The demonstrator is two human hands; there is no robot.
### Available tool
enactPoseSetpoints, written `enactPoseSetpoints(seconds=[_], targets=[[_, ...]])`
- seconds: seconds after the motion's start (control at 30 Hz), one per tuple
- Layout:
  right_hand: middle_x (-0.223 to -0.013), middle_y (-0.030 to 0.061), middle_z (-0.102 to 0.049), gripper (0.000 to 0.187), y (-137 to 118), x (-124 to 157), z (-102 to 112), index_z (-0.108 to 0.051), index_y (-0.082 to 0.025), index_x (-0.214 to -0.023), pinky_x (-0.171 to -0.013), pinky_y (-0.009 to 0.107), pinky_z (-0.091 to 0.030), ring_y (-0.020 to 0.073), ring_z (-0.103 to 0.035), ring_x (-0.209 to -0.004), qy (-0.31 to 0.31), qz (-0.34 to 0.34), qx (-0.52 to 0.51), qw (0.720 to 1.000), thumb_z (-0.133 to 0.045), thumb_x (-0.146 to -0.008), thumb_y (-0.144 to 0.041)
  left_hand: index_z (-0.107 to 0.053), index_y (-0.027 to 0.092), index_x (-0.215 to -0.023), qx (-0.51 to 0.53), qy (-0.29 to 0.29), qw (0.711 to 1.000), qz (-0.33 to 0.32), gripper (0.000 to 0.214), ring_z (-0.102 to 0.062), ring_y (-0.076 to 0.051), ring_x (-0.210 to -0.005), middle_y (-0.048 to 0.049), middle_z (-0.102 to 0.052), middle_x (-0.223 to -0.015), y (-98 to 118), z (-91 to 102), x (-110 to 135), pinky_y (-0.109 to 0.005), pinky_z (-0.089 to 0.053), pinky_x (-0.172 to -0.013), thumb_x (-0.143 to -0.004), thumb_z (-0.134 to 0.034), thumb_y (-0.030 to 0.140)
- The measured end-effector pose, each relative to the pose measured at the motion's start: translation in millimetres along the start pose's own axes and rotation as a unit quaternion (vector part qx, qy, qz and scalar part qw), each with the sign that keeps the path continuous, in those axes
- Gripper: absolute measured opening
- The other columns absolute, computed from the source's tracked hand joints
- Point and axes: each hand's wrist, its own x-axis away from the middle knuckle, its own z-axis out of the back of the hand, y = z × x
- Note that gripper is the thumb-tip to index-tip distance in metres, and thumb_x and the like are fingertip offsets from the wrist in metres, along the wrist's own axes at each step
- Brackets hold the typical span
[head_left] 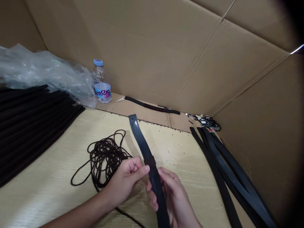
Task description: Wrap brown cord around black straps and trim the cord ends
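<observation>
A long black flat strip (142,142) with a hole at its far end rises from between my hands over the pale wooden table (47,183). My right hand (169,193) is wrapped round the strip's lower part. My left hand (125,180) is closed in a pinch, thumb and fingers against the strip at a small black sleeve (150,161) on it. A tangled coil of thin dark cord (106,155) lies on the table just left of my left hand.
Black strips (228,167) lie fanned along the right side. A stack of black flat pieces (30,120) fills the left, with crumpled clear plastic (42,72) behind. A water bottle (101,82), a black tube (152,107) and small parts (206,121) sit by the cardboard walls (166,47).
</observation>
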Motion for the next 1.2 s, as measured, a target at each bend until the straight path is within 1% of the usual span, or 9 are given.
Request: enactPoseSetpoints(seconds=[0.13, 0.23, 0.33, 0.53, 0.7, 0.8, 0.9, 1.03, 1.2], targets=[[-0.077, 0.0113, -0.072, 0.026, -7.1, 5.0, 2.3, -0.059, -0.012, -0.069, -0.051, 0.017, -0.044, 0.0086, -0.058, -0.053, -0.019, 0.026, 0.001, 0.999, -0.075, -0.077, -0.032, -0.044, 0.018, -0.068, -0.017, 0.033, 0.999, 0.026, 0.039, -0.025, -0.004, -0.039, 0.0079, -0.043, -0.045, 3.1, 8.4, -4.9, -0.019, -0.013, -0.041, -0.080, -0.066, 0.047], [-0.074, 0.0063, -0.071, 0.031, -3.3, 6.2, 6.3, -0.065, -0.013, -0.087, -0.052, 0.019, -0.044, 0.0100, -0.057, -0.056, 0.003, 0.021, 0.018, 1.000, -0.084, -0.067, -0.028, -0.050, 0.016, -0.075, -0.015, 0.026, 0.999, 0.032, 0.042, -0.017, -0.004, -0.039, 0.0115, -0.034, -0.044, 5.8, 12.4, -6.3, -0.020, -0.006, -0.041, -0.072, -0.072, 0.052], [-0.070, 0.0021, -0.068, 0.044, 3.4, 4.1, 10.9, -0.065, -0.014, -0.096, -0.048, 0.019, -0.041, 0.0098, -0.055, -0.053, 0.022, 0.020, 0.034, 0.999, -0.088, -0.059, -0.025, -0.054, 0.015, -0.076, -0.016, 0.008, 0.999, 0.040, 0.046, -0.017, -0.004, -0.041, 0.0111, -0.033, -0.046, 8.0, 12.9, -6.1, -0.022, -0.007, -0.041, -0.064, -0.078, 0.053], [-0.060, -0.0049, -0.058, 0.032, -1.3, 5.7, 9.2, -0.054, -0.017, -0.072, -0.049, 0.016, -0.040, 0.0062, -0.049, -0.050, -0.046, 0.024, 0.093, 0.994, -0.085, -0.065, -0.023, -0.062, 0.011, -0.069, -0.036, -0.015, 0.998, 0.042, 0.038, -0.027, -0.005, -0.044, 0.0059, -0.043, -0.049, 11.8, 9.7, -5.0, -0.021, -0.016, -0.043, -0.067, -0.077, 0.046], [-0.077, 0.0034, -0.069, 0.037, -3.0, 7.8, 0.3, -0.044, -0.019, -0.076, -0.041, 0.017, -0.044, 0.0102, -0.060, -0.050, -0.083, 0.018, 0.079, 0.993, -0.078, -0.074, -0.034, -0.063, 0.012, -0.068, -0.004, -0.036, 0.998, 0.044, 0.034, -0.050, -0.011, -0.046, -0.0023, -0.060, -0.054, 13.0, 5.8, -2.9, -0.022, -0.032, -0.046, -0.071, -0.075, 0.044], [-0.067, 0.0052, -0.069, 0.036, 0.0, 6.0, -1.4, -0.048, -0.017, -0.076, -0.036, 0.013, -0.040, 0.0075, -0.055, -0.040, -0.047, 0.012, 0.070, 0.996, -0.065, -0.083, -0.048, -0.063, 0.011, -0.068, -0.014, -0.032, 0.999, 0.030, 0.036, -0.050, -0.012, -0.044, -0.0025, -0.059, -0.052, 10.5, 5.2, -1.4, -0.022, -0.031, -0.045, -0.071, -0.074, 0.046], [-0.056, 0.0035, -0.065, 0.041, 3.5, 3.9, -1.1, -0.056, -0.014, -0.075, -0.030, 0.013, -0.037, 0.0070, -0.050, -0.033, -0.012, 0.001, 0.068, 0.998, -0.062, -0.083, -0.053, -0.062, 0.012, -0.068, -0.034, -0.022, 0.999, 0.027, 0.038, -0.047, -0.011, -0.046, -0.0012, -0.057, -0.053, 8.0, 4.7, 0.6, -0.022, -0.029, -0.046, -0.071, -0.073, 0.049], [-0.041, 0.0022, -0.055, 0.057, 6.8, 3.4, 0.2, -0.058, -0.010, -0.057, -0.025, 0.013, -0.032, 0.0055, -0.042, -0.026, 0.001, -0.010, 0.099, 0.995, -0.056, -0.083, -0.061, -0.059, 0.013, -0.064, -0.075, 0.006, 0.997, 0.009, 0.040, -0.038, -0.008, -0.047, 0.0030, -0.048, -0.052, 5.7, 3.5, 2.7, -0.021, -0.025, -0.046, -0.073, -0.072, 0.050], [-0.048, 0.0038, -0.062, 0.047, 6.4, 2.9, -0.9, -0.059, -0.012, -0.067, -0.027, 0.014, -0.037, 0.0072, -0.047, -0.029, 0.017, -0.008, 0.086, 0.996, -0.061, -0.082, -0.057, -0.054, 0.015, -0.061, -0.064, 0.025, 0.998, -0.003, 0.039, -0.041, -0.008, -0.044, 0.0035, -0.049, -0.048, 2.6, 2.4, 1.4, -0.021, -0.026, -0.045, -0.076, -0.069, 0.048]])
